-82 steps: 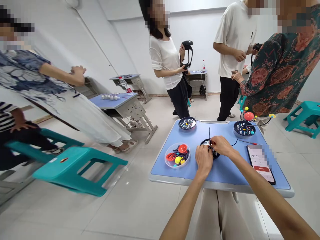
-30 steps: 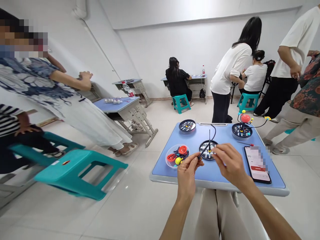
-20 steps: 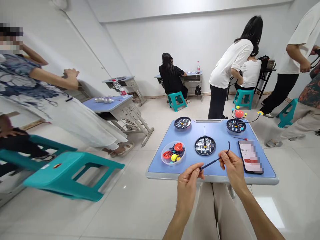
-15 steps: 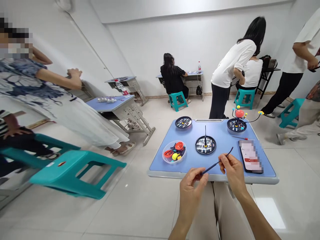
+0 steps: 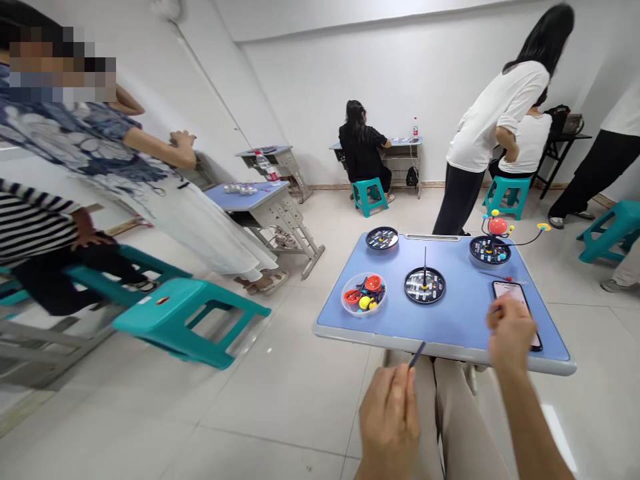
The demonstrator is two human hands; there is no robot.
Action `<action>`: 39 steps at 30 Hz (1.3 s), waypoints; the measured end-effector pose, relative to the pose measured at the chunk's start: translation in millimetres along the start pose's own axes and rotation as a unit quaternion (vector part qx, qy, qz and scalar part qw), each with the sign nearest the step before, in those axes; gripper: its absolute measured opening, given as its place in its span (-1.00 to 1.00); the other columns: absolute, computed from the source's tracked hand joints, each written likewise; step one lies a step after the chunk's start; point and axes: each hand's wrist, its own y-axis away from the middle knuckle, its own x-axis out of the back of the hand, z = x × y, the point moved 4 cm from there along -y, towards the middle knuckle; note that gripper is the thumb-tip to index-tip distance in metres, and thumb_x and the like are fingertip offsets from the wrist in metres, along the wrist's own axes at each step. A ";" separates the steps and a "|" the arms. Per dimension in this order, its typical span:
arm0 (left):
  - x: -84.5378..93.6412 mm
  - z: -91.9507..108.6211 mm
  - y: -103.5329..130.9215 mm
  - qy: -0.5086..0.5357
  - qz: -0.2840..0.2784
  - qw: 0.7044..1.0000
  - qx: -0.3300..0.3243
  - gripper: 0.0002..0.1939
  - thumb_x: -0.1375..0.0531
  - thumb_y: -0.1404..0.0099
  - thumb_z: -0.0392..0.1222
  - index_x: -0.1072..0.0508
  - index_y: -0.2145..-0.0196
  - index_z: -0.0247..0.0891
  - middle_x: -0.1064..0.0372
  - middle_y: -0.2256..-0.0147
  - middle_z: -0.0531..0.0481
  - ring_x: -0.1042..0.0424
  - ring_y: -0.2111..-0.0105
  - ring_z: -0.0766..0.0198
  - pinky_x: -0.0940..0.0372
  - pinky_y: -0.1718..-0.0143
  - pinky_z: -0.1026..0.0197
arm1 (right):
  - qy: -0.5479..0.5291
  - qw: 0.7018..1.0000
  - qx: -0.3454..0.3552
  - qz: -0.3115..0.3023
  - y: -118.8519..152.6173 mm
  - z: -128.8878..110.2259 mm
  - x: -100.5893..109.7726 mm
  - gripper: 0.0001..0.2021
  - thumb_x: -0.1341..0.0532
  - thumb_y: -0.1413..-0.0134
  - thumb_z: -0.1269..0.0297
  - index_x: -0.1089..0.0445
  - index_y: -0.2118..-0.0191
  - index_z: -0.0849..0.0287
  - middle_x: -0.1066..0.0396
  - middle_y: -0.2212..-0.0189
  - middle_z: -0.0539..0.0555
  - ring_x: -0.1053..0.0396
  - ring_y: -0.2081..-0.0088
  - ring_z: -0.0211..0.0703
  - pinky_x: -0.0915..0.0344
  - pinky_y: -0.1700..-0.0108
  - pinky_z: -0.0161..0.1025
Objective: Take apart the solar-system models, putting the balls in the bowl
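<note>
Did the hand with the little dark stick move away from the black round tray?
Yes. The left hand with the thin stick pulled back toward the body, off the blue desk, away from the middle tray.

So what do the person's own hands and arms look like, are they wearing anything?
Both arms are bare, with no sleeves in view. The left hand and the right hand wear no gloves, and no rings, watch or bracelet show. Below them, the person's lap is covered by light beige trousers.

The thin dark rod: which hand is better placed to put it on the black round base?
Probably the left hand: it pinches the thin dark rod. The right hand hovers over the phone, beside the black round base.
</note>
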 end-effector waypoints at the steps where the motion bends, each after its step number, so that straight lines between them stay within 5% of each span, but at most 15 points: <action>1: 8.4 -9.6 0.1 -0.019 0.007 1.000 0.010 -0.66 -0.19 -0.26 -0.43 -0.41 0.04 -0.12 -0.42 0.42 0.01 -0.40 0.47 0.31 -0.31 0.40 0.27 | -0.002 0.999 0.020 0.044 -12.9 -4.6 5.6 -0.63 -0.14 -0.12 0.01 -0.17 0.59 0.11 -0.03 0.71 -0.14 0.06 0.67 -0.36 0.11 0.63 -0.34; 2: 16.0 -21.6 -1.2 -0.035 0.013 0.999 0.026 -0.68 -0.19 -0.27 -0.41 -0.42 0.06 -0.13 -0.41 0.42 0.02 -0.40 0.46 0.32 -0.31 0.38 0.28 | 0.015 0.998 0.036 0.039 -24.2 -9.0 5.3 -0.64 -0.13 -0.12 0.02 -0.18 0.57 0.12 -0.07 0.70 -0.13 0.08 0.67 -0.37 0.12 0.63 -0.34; 4: 25.4 -49.7 -7.9 -0.073 0.020 0.995 0.058 -0.80 -0.18 -0.31 -0.35 -0.46 0.13 -0.13 -0.42 0.41 0.04 -0.41 0.42 0.33 -0.30 0.33 0.28 | 0.110 0.987 0.067 -0.100 -36.3 -15.8 -14.7 -0.64 -0.13 -0.12 0.03 -0.24 0.57 0.14 -0.16 0.68 -0.09 -0.03 0.64 -0.34 0.03 0.58 -0.33; 7: 20.0 -99.1 -24.4 -0.121 0.017 0.980 0.159 -0.83 -0.13 -0.36 -0.16 -0.52 0.30 -0.17 -0.41 0.35 -0.02 -0.40 0.35 0.29 -0.28 0.27 0.24 | 0.243 0.907 0.133 -0.318 -21.0 -18.2 -68.2 -0.63 -0.09 -0.17 0.09 -0.28 0.59 0.15 -0.26 0.66 -0.04 -0.17 0.57 -0.28 -0.08 0.48 -0.31; 10: -2.9 -140.0 -41.6 -0.160 -0.010 0.954 0.252 -0.70 -0.09 -0.36 -0.06 -0.57 0.35 -0.19 -0.36 0.36 -0.05 -0.38 0.30 0.22 -0.24 0.29 0.21 | 0.351 0.819 0.185 -0.414 7.7 -12.1 -126.2 -0.73 -0.05 -0.21 0.28 -0.37 0.48 0.15 -0.39 0.58 0.00 -0.28 0.50 -0.24 -0.11 0.40 -0.31; 17: -49.7 -179.2 -69.3 -0.245 -0.184 0.901 0.306 -0.63 -0.01 -0.39 -0.11 -0.59 0.26 -0.29 -0.44 0.30 -0.15 -0.40 0.18 0.10 -0.21 0.17 0.13 | 0.549 0.666 0.218 -0.456 39.6 24.2 -213.0 -0.75 -0.06 -0.21 0.40 -0.50 0.22 0.26 -0.54 0.23 0.30 -0.48 0.19 -0.01 -0.18 0.30 -0.26; 25: -63.3 -181.1 -79.2 -0.308 -0.299 0.862 0.269 -0.61 -0.01 -0.39 -0.06 -0.59 0.24 -0.31 -0.46 0.22 -0.24 -0.42 0.14 0.01 -0.19 0.19 0.10 | 0.580 0.591 0.279 -0.486 55.0 44.9 -240.9 -0.74 -0.08 -0.22 0.46 -0.52 0.15 0.26 -0.54 0.22 0.29 -0.50 0.13 0.01 -0.27 0.23 -0.27; 29: -64.5 -181.2 -79.7 -0.312 -0.304 0.863 0.255 -0.59 0.03 -0.41 -0.08 -0.59 0.23 -0.29 -0.46 0.22 -0.23 -0.43 0.16 0.02 -0.19 0.22 0.10 | 0.584 0.582 0.291 -0.486 58.2 39.7 -238.1 -0.79 -0.15 -0.19 0.44 -0.51 0.13 0.24 -0.51 0.18 0.29 -0.49 0.12 -0.03 -0.26 0.17 -0.29; 32: -66.3 -182.8 -79.0 -0.300 -0.306 0.870 0.246 -0.61 0.03 -0.41 -0.11 -0.59 0.20 -0.23 -0.47 0.24 -0.19 -0.43 0.18 0.04 -0.18 0.24 0.13 | 0.569 0.606 0.297 -0.469 52.5 30.0 -227.4 -0.78 -0.11 -0.24 0.38 -0.50 0.13 0.23 -0.49 0.16 0.28 -0.48 0.17 -0.05 -0.26 0.19 -0.27; 39: -69.0 -190.4 -77.2 -0.223 -0.262 0.904 0.252 -0.61 0.04 -0.41 -0.13 -0.59 0.25 -0.23 -0.48 0.27 -0.12 -0.42 0.22 0.13 -0.20 0.22 0.16 | 0.400 0.799 0.313 -0.321 -21.1 -5.0 -163.0 -0.75 -0.06 -0.25 0.34 -0.50 0.21 0.18 -0.53 0.25 0.11 -0.43 0.25 -0.15 -0.22 0.18 -0.29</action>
